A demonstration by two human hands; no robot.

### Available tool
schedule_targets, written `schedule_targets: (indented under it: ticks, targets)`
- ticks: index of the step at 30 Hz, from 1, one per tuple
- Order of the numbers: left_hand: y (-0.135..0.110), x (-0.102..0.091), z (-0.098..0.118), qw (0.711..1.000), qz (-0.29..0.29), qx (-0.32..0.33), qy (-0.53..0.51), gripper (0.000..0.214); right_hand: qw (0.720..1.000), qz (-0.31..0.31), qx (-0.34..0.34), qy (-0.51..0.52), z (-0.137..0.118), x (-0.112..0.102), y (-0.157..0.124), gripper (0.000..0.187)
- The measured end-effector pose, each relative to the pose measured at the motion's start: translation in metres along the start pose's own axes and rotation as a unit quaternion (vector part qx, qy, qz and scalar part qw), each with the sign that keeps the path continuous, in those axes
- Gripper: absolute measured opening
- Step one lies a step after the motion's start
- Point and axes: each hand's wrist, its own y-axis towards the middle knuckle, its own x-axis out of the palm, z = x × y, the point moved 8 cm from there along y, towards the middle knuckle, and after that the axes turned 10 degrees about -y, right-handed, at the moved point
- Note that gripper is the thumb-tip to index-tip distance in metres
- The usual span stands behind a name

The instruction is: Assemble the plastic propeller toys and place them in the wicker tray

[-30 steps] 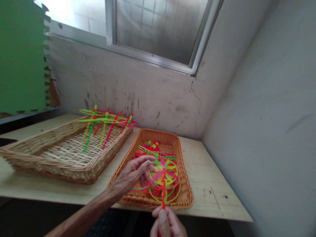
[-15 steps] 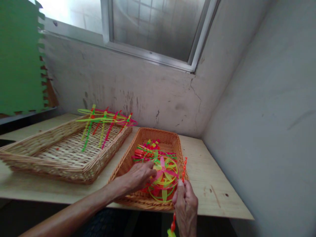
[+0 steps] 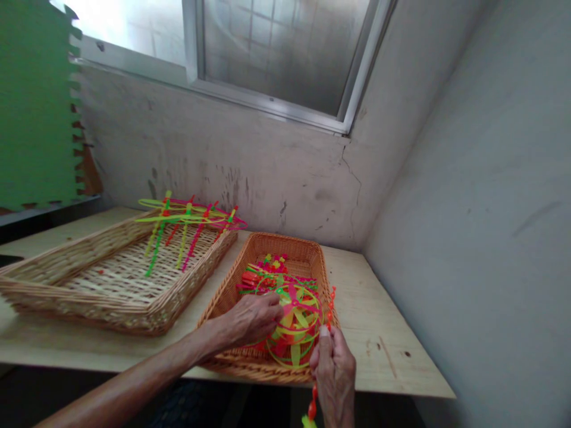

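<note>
One long, pale wicker basket (image 3: 93, 309) sits on the left, with bright plastic spinner toys on twisty sticks (image 3: 195, 245) leaning at its far end. Next, the left hand (image 3: 255, 318) reaches into a smaller brown wicker basket (image 3: 303, 251). Its fingers curl beside round pink and yellow plastic wheels (image 3: 295, 304) lying in there; I cannot tell if they grip any. Farthest right, the right hand (image 3: 333, 355) squeezes a bumpy orange-red plastic stick (image 3: 331, 309).

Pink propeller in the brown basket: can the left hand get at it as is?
Likely yes: the left hand is beside it, and the pink propeller appears to lie on top, mostly uncovered. The right hand, holding a red stick, is off to its right.
</note>
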Motion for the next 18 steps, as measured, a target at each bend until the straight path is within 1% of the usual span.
schedule_targets:
  ticks: [3,5,8,10,12,14,16,18]
  targets:
    - [-0.004,-0.024,-0.005,0.998,0.062,-0.011,-0.016,0.009,1.000,-0.018,0.011,0.015,-0.001,0.001,0.000,0.044]
    - [-0.009,-0.041,-0.013,0.992,0.113,-0.032,-0.054,0.008,0.998,-0.035,0.027,0.041,-0.002,0.002,0.001,0.044]
    - [-0.019,-0.062,-0.023,0.974,0.181,-0.071,-0.117,0.009,0.989,-0.059,0.071,0.116,-0.004,0.005,0.002,0.044]
    - [-0.026,-0.072,-0.026,0.957,0.211,-0.097,-0.175,0.012,0.980,-0.053,0.098,0.163,-0.007,0.008,0.004,0.045]
    - [-0.032,-0.075,-0.025,0.938,0.214,-0.117,-0.247,0.016,0.976,-0.039,0.109,0.186,-0.011,0.011,0.007,0.049]
    - [-0.037,-0.072,-0.021,0.917,0.197,-0.129,-0.321,0.022,0.973,-0.035,0.109,0.199,-0.015,0.017,0.011,0.055]
    - [-0.040,-0.067,-0.018,0.895,0.179,-0.142,-0.384,0.027,0.970,-0.049,0.110,0.209,-0.018,0.023,0.014,0.058]
    - [-0.043,-0.060,-0.016,0.875,0.169,-0.154,-0.427,0.031,0.968,-0.065,0.112,0.216,-0.020,0.026,0.014,0.057]
